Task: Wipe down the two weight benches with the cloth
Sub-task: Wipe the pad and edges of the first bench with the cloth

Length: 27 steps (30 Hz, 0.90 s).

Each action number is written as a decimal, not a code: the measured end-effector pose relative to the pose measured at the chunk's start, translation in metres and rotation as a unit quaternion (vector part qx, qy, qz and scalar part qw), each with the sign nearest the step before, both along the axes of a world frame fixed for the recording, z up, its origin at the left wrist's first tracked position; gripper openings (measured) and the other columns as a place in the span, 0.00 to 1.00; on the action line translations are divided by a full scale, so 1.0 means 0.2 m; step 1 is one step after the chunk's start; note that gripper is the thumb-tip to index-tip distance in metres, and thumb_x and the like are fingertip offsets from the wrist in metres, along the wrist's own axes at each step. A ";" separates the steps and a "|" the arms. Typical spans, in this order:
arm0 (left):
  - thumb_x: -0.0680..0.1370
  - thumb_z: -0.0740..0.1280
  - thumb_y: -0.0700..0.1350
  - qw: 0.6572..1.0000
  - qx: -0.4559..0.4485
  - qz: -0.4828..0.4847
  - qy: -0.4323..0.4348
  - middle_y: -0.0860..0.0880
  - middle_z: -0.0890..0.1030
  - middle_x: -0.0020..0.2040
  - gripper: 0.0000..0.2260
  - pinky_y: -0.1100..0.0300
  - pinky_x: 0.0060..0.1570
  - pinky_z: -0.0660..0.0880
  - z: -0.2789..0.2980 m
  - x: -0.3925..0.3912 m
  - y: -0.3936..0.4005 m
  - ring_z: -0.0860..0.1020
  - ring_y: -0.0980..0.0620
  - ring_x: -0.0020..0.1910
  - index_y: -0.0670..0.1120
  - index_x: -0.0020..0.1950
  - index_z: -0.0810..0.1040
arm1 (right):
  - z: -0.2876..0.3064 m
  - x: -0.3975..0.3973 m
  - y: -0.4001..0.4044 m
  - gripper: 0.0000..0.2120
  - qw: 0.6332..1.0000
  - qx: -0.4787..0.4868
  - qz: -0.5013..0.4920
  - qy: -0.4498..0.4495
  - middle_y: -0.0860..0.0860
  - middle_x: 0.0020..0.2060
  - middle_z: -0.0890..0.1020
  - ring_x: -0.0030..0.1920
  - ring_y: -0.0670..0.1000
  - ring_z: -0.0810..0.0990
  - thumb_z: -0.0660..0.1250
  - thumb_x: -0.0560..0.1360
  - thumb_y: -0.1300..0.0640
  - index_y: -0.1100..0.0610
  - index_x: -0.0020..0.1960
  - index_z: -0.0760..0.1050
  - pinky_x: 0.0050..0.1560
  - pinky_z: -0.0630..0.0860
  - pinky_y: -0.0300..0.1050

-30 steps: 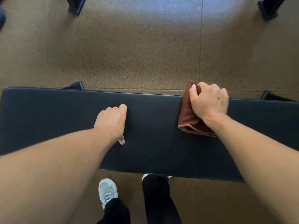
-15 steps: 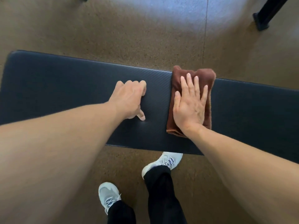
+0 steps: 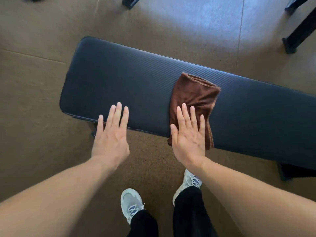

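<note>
Head | right hand (image 3: pixel 189 139) fingers flat on cloth (image 3: pixel 196 98) at bench (image 3: pixel 119 82) near edge | left hand (image 3: pixel 111 139) fingers straight

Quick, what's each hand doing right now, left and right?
Left hand: open, fingers straight, tips over the bench edge, holding nothing.
Right hand: open, flat on the brown cloth.

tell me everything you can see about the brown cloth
The cloth is a rust-brown, soft, terry-like towel with stitched hems, folded into a rough rectangle with creases across it. It lies flat on the dark ribbed pad of the bench, across its width, its near end drooping over the near edge. The right hand presses on its near part with straight, spread fingers. The left hand is apart from it.
</note>
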State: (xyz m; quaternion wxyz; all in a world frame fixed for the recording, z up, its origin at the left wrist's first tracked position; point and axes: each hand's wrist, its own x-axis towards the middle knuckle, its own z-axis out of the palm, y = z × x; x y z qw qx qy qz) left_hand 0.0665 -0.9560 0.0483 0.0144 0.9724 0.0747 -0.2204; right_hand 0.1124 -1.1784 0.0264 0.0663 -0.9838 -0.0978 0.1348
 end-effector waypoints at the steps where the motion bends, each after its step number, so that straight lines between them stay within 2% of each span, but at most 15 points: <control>1: 0.79 0.63 0.48 1.000 -0.011 0.001 0.003 0.44 0.32 0.81 0.46 0.41 0.79 0.47 -0.01 0.00 0.01 0.35 0.45 0.81 0.46 0.79 0.28 | 0.00 -0.03 0.06 0.28 0.999 0.006 0.033 0.006 0.45 0.83 0.42 0.82 0.48 0.35 0.41 0.87 0.42 0.48 0.84 0.44 0.81 0.34 0.54; 5: 0.78 0.66 0.46 0.999 -0.047 0.024 0.003 0.46 0.34 0.82 0.46 0.42 0.80 0.46 0.02 0.02 -0.01 0.34 0.47 0.81 0.47 0.81 0.33 | -0.02 0.01 0.32 0.28 0.984 0.026 0.175 0.006 0.47 0.84 0.45 0.83 0.49 0.38 0.43 0.86 0.43 0.49 0.84 0.46 0.81 0.37 0.56; 11: 0.78 0.69 0.50 0.999 0.005 -0.020 0.036 0.44 0.33 0.81 0.49 0.40 0.79 0.46 0.04 0.01 0.00 0.33 0.44 0.80 0.43 0.80 0.32 | -0.02 0.24 0.40 0.32 0.960 0.005 0.279 -0.024 0.47 0.84 0.52 0.83 0.51 0.46 0.49 0.84 0.39 0.49 0.84 0.51 0.82 0.43 0.58; 13: 0.79 0.66 0.50 0.998 0.012 -0.018 0.050 0.44 0.32 0.81 0.47 0.40 0.79 0.47 0.05 0.02 -0.01 0.33 0.44 0.80 0.43 0.80 0.31 | -0.02 0.22 0.36 0.31 0.964 0.005 0.264 -0.031 0.47 0.83 0.53 0.83 0.51 0.47 0.50 0.83 0.40 0.49 0.84 0.52 0.82 0.44 0.59; 15: 0.79 0.65 0.49 0.997 0.005 -0.018 0.071 0.45 0.32 0.81 0.46 0.41 0.79 0.48 0.08 0.05 0.00 0.34 0.45 0.80 0.43 0.80 0.31 | -0.02 0.21 0.27 0.31 0.977 -0.005 0.208 -0.040 0.46 0.83 0.53 0.83 0.50 0.46 0.50 0.83 0.41 0.47 0.84 0.52 0.82 0.44 0.59; 17: 0.79 0.65 0.46 0.995 -0.003 -0.023 0.097 0.46 0.31 0.81 0.45 0.43 0.79 0.49 0.11 0.07 0.01 0.34 0.46 0.81 0.44 0.81 0.31 | -0.02 0.21 0.17 0.31 0.995 -0.020 0.087 -0.039 0.45 0.83 0.52 0.83 0.48 0.44 0.49 0.83 0.40 0.46 0.84 0.51 0.82 0.43 0.58; 19: 0.80 0.64 0.45 0.993 -0.013 -0.022 0.113 0.47 0.31 0.81 0.44 0.43 0.79 0.50 0.13 0.10 0.02 0.35 0.46 0.81 0.45 0.81 0.32 | -0.01 0.22 0.11 0.32 0.998 -0.019 -0.052 -0.023 0.44 0.84 0.49 0.83 0.47 0.42 0.46 0.82 0.39 0.46 0.84 0.48 0.82 0.42 0.58; 21: 0.80 0.64 0.46 0.992 -0.020 -0.022 0.120 0.47 0.32 0.81 0.43 0.43 0.79 0.50 0.14 0.12 0.03 0.35 0.46 0.81 0.46 0.82 0.34 | -0.01 0.24 0.12 0.33 0.994 -0.009 -0.113 -0.008 0.43 0.84 0.47 0.83 0.47 0.41 0.44 0.81 0.39 0.46 0.84 0.47 0.81 0.40 0.58; 24: 0.79 0.68 0.48 0.989 -0.033 -0.030 0.141 0.48 0.31 0.81 0.47 0.44 0.79 0.50 0.13 0.15 0.06 0.34 0.46 0.81 0.46 0.81 0.33 | 0.00 0.31 0.21 0.33 0.997 -0.016 -0.078 0.000 0.43 0.83 0.44 0.82 0.48 0.38 0.43 0.81 0.40 0.46 0.84 0.45 0.81 0.38 0.59; 27: 0.73 0.75 0.54 0.986 -0.031 -0.029 0.164 0.49 0.27 0.79 0.57 0.43 0.79 0.47 0.10 0.14 0.07 0.30 0.47 0.79 0.47 0.80 0.30 | 0.01 0.41 0.37 0.32 1.000 -0.007 0.010 0.006 0.43 0.84 0.44 0.82 0.48 0.37 0.44 0.81 0.41 0.46 0.84 0.44 0.81 0.38 0.60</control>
